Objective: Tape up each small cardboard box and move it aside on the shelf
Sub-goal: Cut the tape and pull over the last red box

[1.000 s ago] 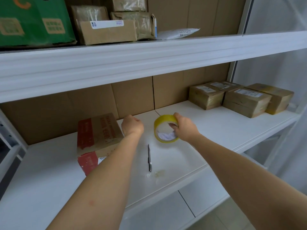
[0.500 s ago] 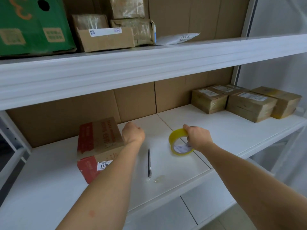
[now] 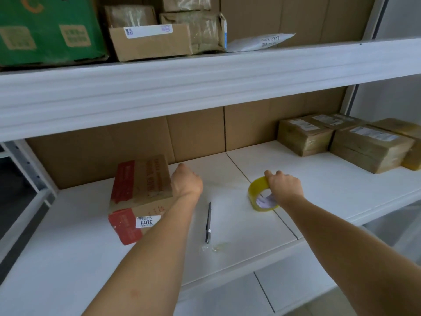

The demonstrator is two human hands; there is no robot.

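My right hand (image 3: 284, 187) grips the yellow tape roll (image 3: 259, 194) on the shelf (image 3: 319, 179); my left hand (image 3: 186, 182), fingers curled, rests against the red-printed box (image 3: 139, 190).

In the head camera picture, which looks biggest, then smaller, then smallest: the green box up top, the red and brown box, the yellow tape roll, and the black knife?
1. green box, though cut off by the frame edge
2. red and brown box, nearer the camera
3. tape roll
4. knife, long but very thin

Both arms extended forward; left hand (image 3: 186, 182) fingers curled, holding nothing; right hand (image 3: 284, 187) fingers gripping.
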